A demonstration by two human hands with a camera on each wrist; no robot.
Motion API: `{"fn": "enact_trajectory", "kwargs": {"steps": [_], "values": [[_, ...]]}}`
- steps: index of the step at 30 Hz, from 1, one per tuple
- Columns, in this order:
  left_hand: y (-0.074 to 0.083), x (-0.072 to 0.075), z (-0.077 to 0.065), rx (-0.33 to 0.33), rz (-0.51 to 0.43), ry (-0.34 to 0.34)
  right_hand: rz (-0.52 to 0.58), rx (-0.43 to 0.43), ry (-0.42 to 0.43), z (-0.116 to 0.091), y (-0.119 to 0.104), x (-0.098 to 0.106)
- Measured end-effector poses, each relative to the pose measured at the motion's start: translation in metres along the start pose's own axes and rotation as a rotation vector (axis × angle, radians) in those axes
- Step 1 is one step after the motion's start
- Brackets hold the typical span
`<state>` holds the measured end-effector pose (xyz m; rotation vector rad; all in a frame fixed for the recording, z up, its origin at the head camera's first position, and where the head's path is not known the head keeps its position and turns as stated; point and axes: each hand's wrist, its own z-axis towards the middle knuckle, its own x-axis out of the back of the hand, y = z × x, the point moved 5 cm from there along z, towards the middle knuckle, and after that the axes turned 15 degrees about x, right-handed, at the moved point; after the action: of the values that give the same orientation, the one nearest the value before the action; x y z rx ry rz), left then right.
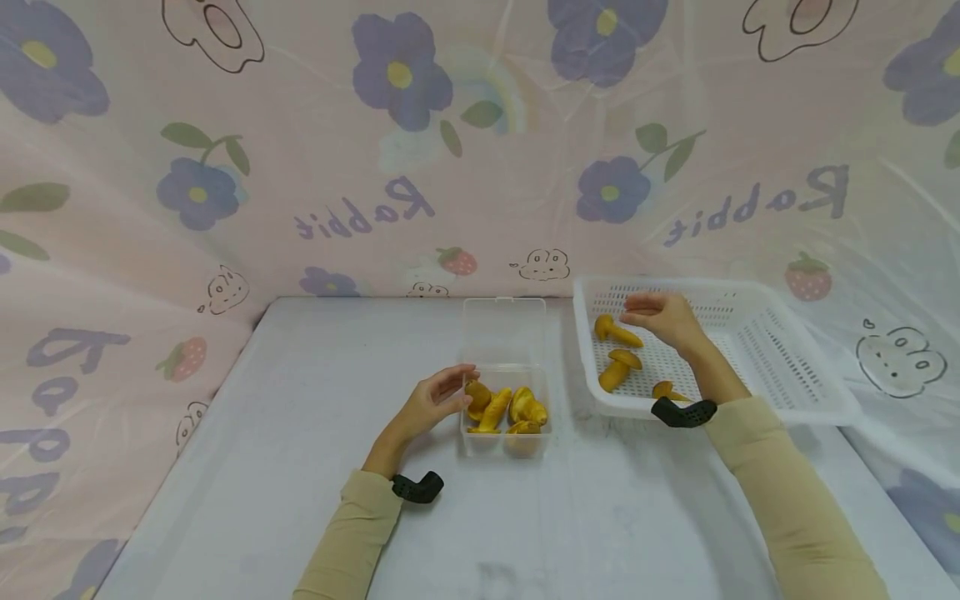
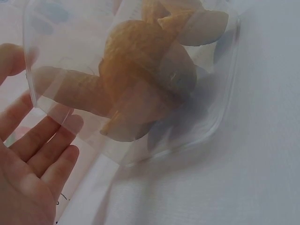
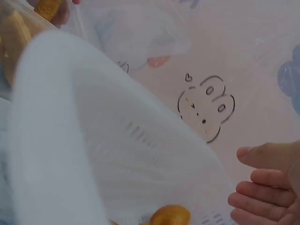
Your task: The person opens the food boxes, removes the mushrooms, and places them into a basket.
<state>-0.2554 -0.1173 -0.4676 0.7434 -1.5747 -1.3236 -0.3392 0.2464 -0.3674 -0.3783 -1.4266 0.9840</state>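
Observation:
My left hand (image 1: 429, 405) is beside a clear lidded plastic box (image 1: 491, 450), its relaxed fingers touching the left wall. In the left wrist view, the fingertips (image 2: 72, 123) lie against the see-through box wall. Several yellow-brown mushrooms (image 1: 495, 410) fill the box, whose clear lid (image 1: 504, 329) stands raised behind it. My right hand (image 1: 666, 318) hovers over a white perforated basket (image 1: 738, 350), fingers extended and holding nothing. Below and left of it in the basket lie a long-stemmed mushroom (image 1: 619, 332), a thick-stemmed mushroom (image 1: 618, 370) and a small mushroom (image 1: 666, 390), partly hidden by the wrist camera.
Both the box and the basket stand on a white table (image 1: 322, 400), the basket at the back right. A pink printed curtain (image 1: 480, 192) hangs behind the table and along its sides. Black wrist cameras (image 1: 420, 487) are strapped to both wrists.

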Motion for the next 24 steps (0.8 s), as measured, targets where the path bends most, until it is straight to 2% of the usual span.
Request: {"fn": "enact_trajectory", "kwargs": {"steps": [4, 11, 17, 24], "values": [[-0.001, 0.0, 0.0, 0.0, 0.01, 0.008, -0.01, 0.047, 0.015, -0.007, -0.007, -0.008], [-0.002, -0.001, 0.0, 0.0, 0.016, 0.003, 0.0, 0.125, -0.013, -0.019, -0.028, -0.026], [-0.003, 0.0, 0.0, 0.01, -0.005, 0.001, 0.071, 0.15, -0.04, -0.028, -0.048, -0.039], [-0.002, 0.0, 0.0, 0.009, -0.005, 0.002, 0.149, 0.28, -0.032, -0.04, -0.073, -0.055]]}}
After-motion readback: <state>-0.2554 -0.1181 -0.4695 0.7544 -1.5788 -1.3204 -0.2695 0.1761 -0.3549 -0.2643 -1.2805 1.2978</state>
